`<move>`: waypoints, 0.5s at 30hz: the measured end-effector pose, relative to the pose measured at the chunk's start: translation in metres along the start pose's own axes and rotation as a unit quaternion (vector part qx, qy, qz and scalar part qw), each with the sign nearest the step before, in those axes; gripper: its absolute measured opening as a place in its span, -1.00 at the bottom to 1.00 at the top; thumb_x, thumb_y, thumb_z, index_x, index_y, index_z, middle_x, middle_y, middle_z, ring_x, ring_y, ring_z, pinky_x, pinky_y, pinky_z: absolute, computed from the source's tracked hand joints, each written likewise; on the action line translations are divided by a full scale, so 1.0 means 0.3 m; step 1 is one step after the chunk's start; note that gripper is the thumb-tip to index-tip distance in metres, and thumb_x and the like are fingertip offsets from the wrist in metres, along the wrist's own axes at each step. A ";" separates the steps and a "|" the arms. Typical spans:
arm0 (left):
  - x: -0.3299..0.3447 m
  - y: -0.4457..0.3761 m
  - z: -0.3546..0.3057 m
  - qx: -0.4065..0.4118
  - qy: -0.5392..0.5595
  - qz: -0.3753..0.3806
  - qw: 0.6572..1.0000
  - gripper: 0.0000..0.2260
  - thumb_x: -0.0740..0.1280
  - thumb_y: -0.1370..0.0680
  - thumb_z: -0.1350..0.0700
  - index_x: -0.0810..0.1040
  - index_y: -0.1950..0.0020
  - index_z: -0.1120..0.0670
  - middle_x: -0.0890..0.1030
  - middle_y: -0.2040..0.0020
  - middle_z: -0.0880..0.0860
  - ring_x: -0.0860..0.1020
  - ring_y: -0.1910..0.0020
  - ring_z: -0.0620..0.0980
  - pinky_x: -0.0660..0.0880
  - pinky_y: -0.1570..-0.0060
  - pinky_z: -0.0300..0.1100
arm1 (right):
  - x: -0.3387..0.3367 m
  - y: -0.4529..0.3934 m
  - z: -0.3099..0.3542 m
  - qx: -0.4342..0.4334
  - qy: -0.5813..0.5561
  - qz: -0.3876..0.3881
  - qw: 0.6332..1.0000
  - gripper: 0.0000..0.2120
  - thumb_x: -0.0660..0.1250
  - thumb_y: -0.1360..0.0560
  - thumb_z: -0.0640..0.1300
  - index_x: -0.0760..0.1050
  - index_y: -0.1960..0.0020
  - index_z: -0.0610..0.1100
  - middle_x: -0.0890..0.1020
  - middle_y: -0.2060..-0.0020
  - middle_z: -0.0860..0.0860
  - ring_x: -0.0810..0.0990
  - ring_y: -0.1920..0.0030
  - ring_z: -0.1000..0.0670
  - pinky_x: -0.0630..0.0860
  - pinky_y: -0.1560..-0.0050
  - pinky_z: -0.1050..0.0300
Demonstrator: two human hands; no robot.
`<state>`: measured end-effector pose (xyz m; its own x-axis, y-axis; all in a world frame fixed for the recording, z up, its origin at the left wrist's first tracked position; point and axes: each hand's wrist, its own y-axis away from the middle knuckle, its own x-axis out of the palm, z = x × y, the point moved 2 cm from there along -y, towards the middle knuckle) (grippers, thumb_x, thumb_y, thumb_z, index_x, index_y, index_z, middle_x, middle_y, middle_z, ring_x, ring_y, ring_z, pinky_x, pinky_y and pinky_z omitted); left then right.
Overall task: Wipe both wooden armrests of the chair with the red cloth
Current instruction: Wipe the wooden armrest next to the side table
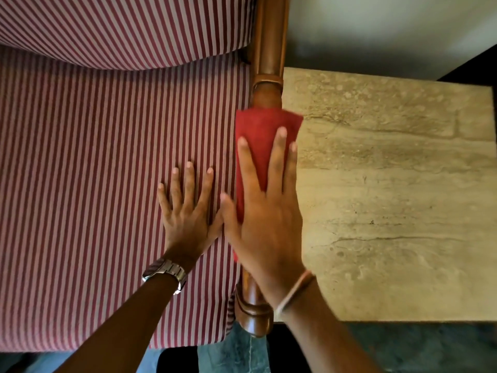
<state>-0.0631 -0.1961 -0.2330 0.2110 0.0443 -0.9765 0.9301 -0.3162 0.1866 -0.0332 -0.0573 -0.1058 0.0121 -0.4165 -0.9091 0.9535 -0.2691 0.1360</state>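
Note:
The red cloth (262, 133) is draped over the chair's right wooden armrest (266, 87), which runs from the chair back down to its front end (254, 316). My right hand (266, 211) lies flat on the cloth with fingers spread, pressing it onto the armrest. My left hand (188, 211) rests flat and open on the red-and-white striped seat cushion (94, 184), right beside the armrest, with a metal watch on its wrist. The other armrest is out of view.
A beige stone-topped side table (398, 197) stands directly against the right side of the armrest. The striped back cushion (121, 28) fills the top left. Jeans-clad legs and dark floor show at the bottom edge.

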 end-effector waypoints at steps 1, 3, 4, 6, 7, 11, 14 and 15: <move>-0.025 -0.001 -0.006 -0.012 0.040 0.012 0.999 -0.31 -0.18 -0.60 -0.35 0.10 -0.63 -0.01 0.10 -0.65 0.22 0.06 -0.63 0.28 0.04 -0.56 0.37 | 0.006 0.050 -0.001 0.001 0.002 0.004 1.000 -0.31 0.14 -0.68 0.17 -0.09 -0.68 0.08 -0.24 -0.67 -0.16 -0.22 -0.68 -0.24 0.22 -0.62 -0.24; -0.082 0.005 -0.021 -0.038 0.161 0.009 0.986 -0.36 -0.10 -0.63 -0.26 0.31 -0.58 0.06 0.26 -0.61 0.24 0.21 -0.59 0.30 0.18 -0.52 0.37 | 0.012 0.095 -0.005 -0.010 -0.001 0.007 1.000 -0.33 0.11 -0.68 0.22 -0.07 -0.68 0.10 -0.23 -0.68 -0.15 -0.20 -0.68 -0.22 0.13 -0.65 -0.24; -0.116 0.014 -0.029 -0.045 0.239 -0.015 0.970 -0.41 -0.06 -0.64 -0.20 0.44 -0.47 0.12 0.43 -0.49 0.26 0.40 -0.45 0.29 0.39 -0.37 0.35 | 0.007 0.096 -0.008 -0.015 -0.016 0.009 1.000 -0.35 0.08 -0.67 0.25 -0.05 -0.68 0.11 -0.22 -0.68 -0.13 -0.16 -0.69 -0.20 0.11 -0.65 -0.25; -0.199 0.053 -0.057 -0.051 0.408 -0.060 0.910 -0.47 -0.06 -0.67 -0.17 0.56 -0.21 0.15 0.64 -0.08 0.17 0.63 0.00 0.13 0.61 0.05 0.16 | -0.019 0.069 -0.023 0.001 -0.105 -0.020 0.994 -0.40 0.06 -0.66 0.24 0.04 -0.65 0.13 -0.07 -0.68 -0.05 0.02 -0.66 -0.06 0.22 -0.63 -0.10; -0.247 0.078 -0.082 -0.053 0.475 -0.064 0.876 -0.44 -0.08 -0.67 -0.21 0.57 -0.13 0.13 0.66 0.08 0.10 0.64 0.15 0.05 0.62 0.17 0.06 | -0.039 0.044 -0.043 0.022 -0.162 -0.059 0.985 -0.43 0.10 -0.67 0.20 0.10 -0.63 0.11 0.07 -0.65 -0.05 0.14 -0.60 0.05 0.30 -0.57 0.15; -0.352 0.169 -0.177 -0.045 0.546 -0.007 0.837 -0.46 0.08 -0.52 -0.47 0.47 -0.05 -0.03 0.62 0.26 -0.10 0.65 0.31 -0.12 0.51 0.43 -0.39 | -0.084 -0.073 -0.132 0.089 -0.237 -0.146 0.956 -0.43 0.15 -0.68 0.16 0.18 -0.61 -0.04 0.35 -0.54 -0.05 0.36 -0.52 0.02 0.39 -0.45 0.20; -0.336 0.184 -0.200 -0.092 0.502 0.051 0.858 -0.52 0.26 -0.35 -0.52 0.32 -0.10 -0.28 0.63 0.22 -0.13 0.66 0.25 -0.21 0.63 0.35 -0.29 | -0.053 -0.137 -0.139 0.090 -0.230 -0.117 0.962 -0.47 0.14 -0.69 0.13 0.29 -0.55 -0.14 0.47 -0.41 -0.08 0.45 -0.42 -0.08 0.42 -0.39 0.08; -0.332 0.179 -0.196 -0.095 0.505 0.050 0.856 -0.55 0.31 -0.34 -0.48 0.31 -0.10 -0.33 0.64 0.22 -0.11 0.65 0.26 -0.20 0.63 0.33 -0.26 | -0.044 -0.153 -0.128 0.080 -0.227 -0.130 0.962 -0.53 0.15 -0.70 0.08 0.37 -0.48 -0.19 0.51 -0.33 -0.11 0.48 -0.35 -0.10 0.43 -0.34 0.08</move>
<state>-0.0165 -0.1619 -0.1195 0.3545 0.8537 -0.3814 0.9044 -0.2095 0.3716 -0.0657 -0.0062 -0.1153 -0.3876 -0.6434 -0.6602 0.8476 -0.5303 0.0192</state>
